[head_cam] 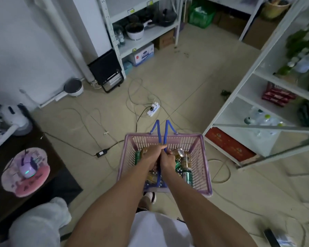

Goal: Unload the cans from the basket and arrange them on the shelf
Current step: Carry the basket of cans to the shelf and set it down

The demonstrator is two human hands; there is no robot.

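Observation:
A pink plastic basket (202, 157) with blue handles (165, 132) hangs above the floor in front of me. My left hand (152, 155) and my right hand (168, 162) are both closed around the blue handles over the basket's middle. Several cans lie inside: a gold can (185, 160), a green can (188, 177), and others partly hidden under my hands. The white shelf unit (239, 90) stands to the right, holding bottles, red boxes and green packs.
A white power strip (153, 109) and loose cables (89, 122) cross the tiled floor ahead. A second white shelf (144, 32) with pots stands at the back. A dark table (16, 157) with a pink mouse pad is at left. Red boxes (228, 143) sit under the right shelf.

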